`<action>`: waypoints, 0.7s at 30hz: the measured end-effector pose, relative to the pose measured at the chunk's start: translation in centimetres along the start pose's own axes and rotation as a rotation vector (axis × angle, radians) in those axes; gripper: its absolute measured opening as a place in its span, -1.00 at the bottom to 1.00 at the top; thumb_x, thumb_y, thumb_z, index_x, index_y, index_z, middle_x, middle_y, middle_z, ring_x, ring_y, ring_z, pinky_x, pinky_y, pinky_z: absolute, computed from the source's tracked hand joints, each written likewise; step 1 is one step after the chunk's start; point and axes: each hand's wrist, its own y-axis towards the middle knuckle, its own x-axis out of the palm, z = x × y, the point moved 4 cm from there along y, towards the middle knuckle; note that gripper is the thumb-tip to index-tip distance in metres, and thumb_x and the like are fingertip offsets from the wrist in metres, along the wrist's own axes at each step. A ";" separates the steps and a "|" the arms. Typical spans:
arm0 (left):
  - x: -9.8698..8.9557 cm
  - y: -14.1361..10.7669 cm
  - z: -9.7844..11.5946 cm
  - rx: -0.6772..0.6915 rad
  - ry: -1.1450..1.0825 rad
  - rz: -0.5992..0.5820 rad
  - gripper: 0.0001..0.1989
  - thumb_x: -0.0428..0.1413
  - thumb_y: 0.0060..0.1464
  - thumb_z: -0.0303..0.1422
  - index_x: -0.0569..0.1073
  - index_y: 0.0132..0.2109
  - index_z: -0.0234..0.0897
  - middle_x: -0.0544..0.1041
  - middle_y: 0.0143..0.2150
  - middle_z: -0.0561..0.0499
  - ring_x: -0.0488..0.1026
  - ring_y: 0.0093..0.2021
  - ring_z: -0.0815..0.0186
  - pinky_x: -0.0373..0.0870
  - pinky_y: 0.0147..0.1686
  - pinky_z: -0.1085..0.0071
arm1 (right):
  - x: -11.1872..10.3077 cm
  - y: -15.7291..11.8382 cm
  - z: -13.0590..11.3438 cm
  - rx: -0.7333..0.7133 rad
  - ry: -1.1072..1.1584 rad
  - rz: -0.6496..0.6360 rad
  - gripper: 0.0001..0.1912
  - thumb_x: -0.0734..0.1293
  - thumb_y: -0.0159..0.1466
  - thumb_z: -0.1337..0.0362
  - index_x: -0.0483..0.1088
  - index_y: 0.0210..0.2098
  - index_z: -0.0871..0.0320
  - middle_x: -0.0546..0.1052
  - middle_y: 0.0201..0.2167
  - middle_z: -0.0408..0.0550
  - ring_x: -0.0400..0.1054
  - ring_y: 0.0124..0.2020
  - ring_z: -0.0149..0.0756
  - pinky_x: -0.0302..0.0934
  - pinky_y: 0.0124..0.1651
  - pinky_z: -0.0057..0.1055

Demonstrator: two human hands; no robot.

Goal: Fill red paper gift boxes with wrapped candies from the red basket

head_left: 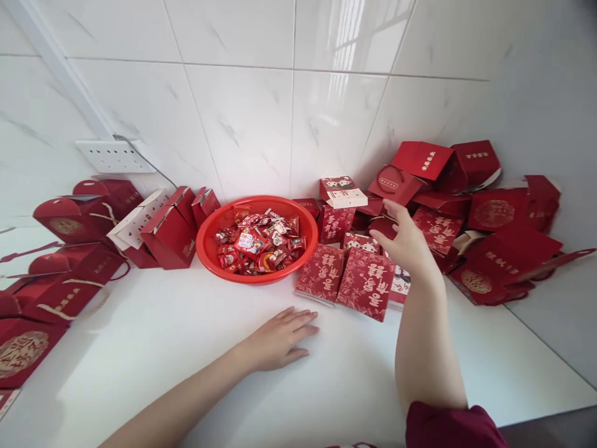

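Fingers of the right hand [402, 239] part widely, empty, above red gift boxes [366, 283]; the left hand [282, 339], fingers slightly spread and holding nothing, lies at the white counter [196, 354], below a candy-filled basket [212, 264].

“囍” on front box [366, 285] (pale).

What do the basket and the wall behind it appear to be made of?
The basket looks like glossy red molded plastic, judging by its shiny rim and perforated side. The wall seems to be polished ceramic tile, given its grout lines and reflections.
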 end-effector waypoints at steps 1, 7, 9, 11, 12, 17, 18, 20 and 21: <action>0.8 0.4 -0.3 -0.032 -0.038 -0.017 -0.45 0.03 0.30 -0.16 0.19 0.37 -0.13 0.13 0.44 -0.11 0.14 0.40 0.07 0.06 0.37 -0.03 | 0.1 -0.1 0.8 0.040 -0.099 -0.070 -0.32 0.37 0.21 0.20 0.18 0.30 0.08 0.33 0.28 0.09 0.20 0.30 -0.01 0.16 0.28 -0.02; 1.6 1.0 -1.6 -0.101 -0.151 -0.028 -0.41 -0.02 0.32 -0.11 0.05 0.42 0.00 0.02 0.47 -0.01 -0.01 0.45 0.12 -0.17 0.42 -0.03 | 2.4 -1.4 5.6 0.368 -0.323 -0.656 -0.24 0.48 0.07 0.07 0.32 0.23 0.12 0.47 0.14 0.13 0.42 0.05 0.08 0.31 0.07 -0.11; 1.6 1.0 -1.6 -0.107 -0.160 -0.034 -0.41 -0.02 0.33 -0.11 0.05 0.42 0.01 0.02 0.47 -0.01 -0.02 0.46 0.12 -0.18 0.42 -0.04 | 3.2 -1.4 6.8 0.402 -0.315 -0.695 -0.18 0.52 -0.02 0.07 0.34 0.22 0.12 0.49 0.11 0.13 0.45 0.02 0.09 0.32 0.03 -0.13; 1.6 1.0 -1.5 -0.115 -0.162 -0.049 -0.41 -0.03 0.33 -0.10 0.05 0.42 0.00 0.01 0.47 -0.01 -0.04 0.46 0.13 -0.18 0.42 -0.05 | 3.9 -1.3 7.7 0.400 -0.283 -0.706 -0.16 0.53 -0.04 0.00 0.37 0.20 0.10 0.48 0.13 0.10 0.45 0.03 0.07 0.32 0.05 -0.17; 1.6 1.0 -1.5 -0.119 -0.161 -0.058 -0.41 -0.03 0.33 -0.10 0.05 0.42 0.00 0.00 0.47 -0.01 -0.05 0.46 0.13 -0.18 0.42 -0.06 | 4.1 -1.2 8.1 0.399 -0.265 -0.713 -0.15 0.53 -0.04 -0.06 0.38 0.19 0.09 0.47 0.15 0.09 0.45 0.03 0.06 0.31 0.06 -0.18; 1.6 1.0 -1.5 -0.126 -0.161 -0.050 -0.41 -0.02 0.33 -0.10 0.06 0.42 0.01 0.00 0.48 0.00 -0.04 0.46 0.12 -0.17 0.42 -0.07 | 2.7 -1.3 9.0 0.416 -0.188 -0.692 -0.16 0.44 0.03 -0.22 0.37 0.20 0.04 0.48 0.14 0.03 0.46 0.01 -0.01 0.32 0.06 -0.22; 1.6 1.0 -1.6 -0.122 -0.162 -0.040 -0.41 -0.02 0.33 -0.10 0.06 0.42 0.01 0.01 0.47 0.00 -0.03 0.46 0.11 -0.17 0.42 -0.06 | 1.9 -1.3 9.0 0.421 -0.158 -0.652 -0.20 0.42 0.06 -0.23 0.38 0.18 0.04 0.50 0.12 0.01 0.46 0.00 -0.03 0.32 0.06 -0.24; 1.5 1.1 -1.7 -0.111 -0.166 -0.022 -0.42 -0.01 0.32 -0.11 0.08 0.41 0.02 0.04 0.47 0.01 -0.01 0.46 0.12 -0.16 0.42 -0.04 | 0.0 -1.4 8.9 0.437 -0.070 -0.522 -0.29 0.39 0.10 -0.22 0.42 0.12 0.03 0.53 0.07 -0.01 0.45 0.00 -0.07 0.32 0.04 -0.27; 1.4 1.2 -1.9 -0.108 -0.166 -0.015 -0.43 -0.01 0.33 -0.11 0.09 0.41 0.02 0.06 0.46 0.02 0.00 0.45 0.13 -0.15 0.42 -0.03 | -0.9 -1.5 8.8 0.448 -0.010 -0.442 -0.33 0.39 0.12 -0.21 0.44 0.09 0.03 0.54 0.04 -0.02 0.45 -0.01 -0.09 0.34 0.01 -0.28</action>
